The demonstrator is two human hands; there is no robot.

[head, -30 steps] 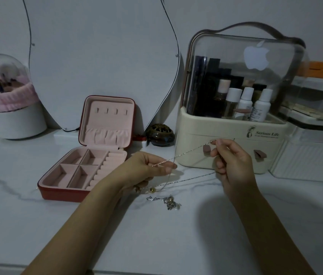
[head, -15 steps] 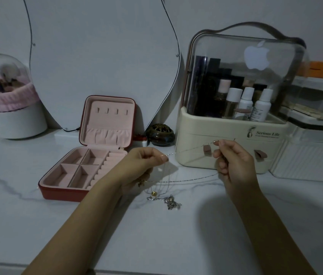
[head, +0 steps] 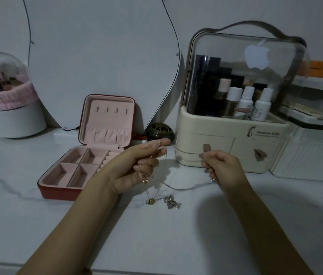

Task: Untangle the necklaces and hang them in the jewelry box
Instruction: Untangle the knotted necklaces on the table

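Open jewelry box (head: 81,171) sits on bench (head: 176,235), left of both hands. Left hand (head: 136,167) grip pinches gold chain (head: 157,153); right hand (head: 222,169) grip pinches silver chain (head: 184,188), which sags between them. Tangled pendants (head: 164,201) lie on bench below left grip.

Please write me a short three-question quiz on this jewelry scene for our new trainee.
1. True or false: a necklace already hangs on the hooks in the jewelry box lid.
2. Which hand pinches the silver chain in front of the cream organizer? A left hand; B right hand; C neither.
3. Fill in: the tangled clump with the gold bead lies on the ____.

Key: 1 false; 2 B; 3 table.
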